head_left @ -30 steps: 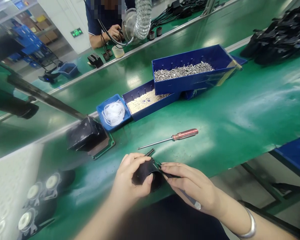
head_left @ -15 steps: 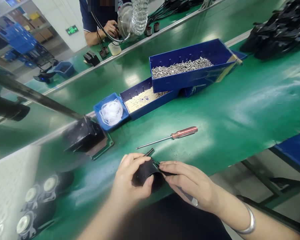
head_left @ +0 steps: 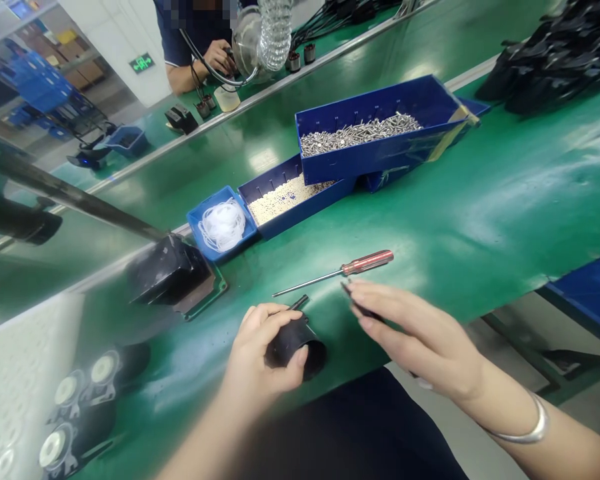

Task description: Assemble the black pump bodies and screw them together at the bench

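Note:
My left hand (head_left: 265,353) is wrapped round a black cylindrical housing (head_left: 293,340), thumb at its open end, which faces right. A thin black stub (head_left: 299,303) sticks out past my fingers on the far side. To the right, apart from the housing, my right hand (head_left: 415,333) pinches dark tweezers (head_left: 363,308). Their tips point up and left, and most of their length is hidden by my fingers. Just beyond both hands lies a screwdriver (head_left: 367,263) with a red handle, its shaft towards the left.
Blue bins hold metal screws (head_left: 360,135), small cream-coloured pieces (head_left: 280,200) and white tubing (head_left: 223,225). A black-based stand (head_left: 165,267) is on the left. Several black housings with white rings (head_left: 53,448) lie at lower left. Across the bench a co-worker's hand (head_left: 219,57) is beside a clear duct.
My right hand has drawn away from the housing, up and to the right, with the tweezers still in it. My left hand and the housing stay nearly in place.

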Tool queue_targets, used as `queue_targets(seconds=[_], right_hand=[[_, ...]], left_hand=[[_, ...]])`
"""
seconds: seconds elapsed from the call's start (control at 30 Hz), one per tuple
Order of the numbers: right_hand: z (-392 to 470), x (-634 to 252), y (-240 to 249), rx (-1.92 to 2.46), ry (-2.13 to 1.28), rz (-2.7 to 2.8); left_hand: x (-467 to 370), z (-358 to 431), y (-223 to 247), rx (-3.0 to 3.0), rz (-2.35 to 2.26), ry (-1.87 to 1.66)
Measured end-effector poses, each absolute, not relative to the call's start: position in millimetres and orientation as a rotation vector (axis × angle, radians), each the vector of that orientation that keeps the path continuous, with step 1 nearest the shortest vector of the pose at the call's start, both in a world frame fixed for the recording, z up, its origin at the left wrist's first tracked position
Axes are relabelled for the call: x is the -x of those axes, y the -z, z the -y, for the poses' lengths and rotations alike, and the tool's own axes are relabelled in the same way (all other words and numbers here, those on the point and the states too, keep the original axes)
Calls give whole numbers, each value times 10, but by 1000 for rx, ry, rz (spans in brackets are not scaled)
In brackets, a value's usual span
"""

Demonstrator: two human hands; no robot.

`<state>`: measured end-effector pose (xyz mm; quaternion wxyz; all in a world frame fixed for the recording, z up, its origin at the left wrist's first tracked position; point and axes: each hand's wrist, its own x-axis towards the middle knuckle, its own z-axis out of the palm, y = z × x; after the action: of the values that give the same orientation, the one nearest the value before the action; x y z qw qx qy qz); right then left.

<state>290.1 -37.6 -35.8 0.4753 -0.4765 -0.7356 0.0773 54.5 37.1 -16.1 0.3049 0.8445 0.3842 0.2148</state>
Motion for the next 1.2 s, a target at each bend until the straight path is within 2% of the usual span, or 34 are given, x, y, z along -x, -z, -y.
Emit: queue_targets(seconds=[0.3,0.77,0.87,1.0,1.2], right_hand=[[467,-2605,659,951,-358,1787],[374,-2537,611,996,-349,1768],[341,-2505,539,1033,-219,1906],[298,-2572,476,920,186,2095],[283,-2811,412,1099,25,1710]], left_hand=[[-498,-425,166,-2152,-1009,-600],[-492,-421,182,-2140,-1011,-587],[-488,-428,178,-2130,-1021,-589],[-455,-456,180,-2038,-1056,-606],[-352,-529,288,-1723,-1077,-654]])
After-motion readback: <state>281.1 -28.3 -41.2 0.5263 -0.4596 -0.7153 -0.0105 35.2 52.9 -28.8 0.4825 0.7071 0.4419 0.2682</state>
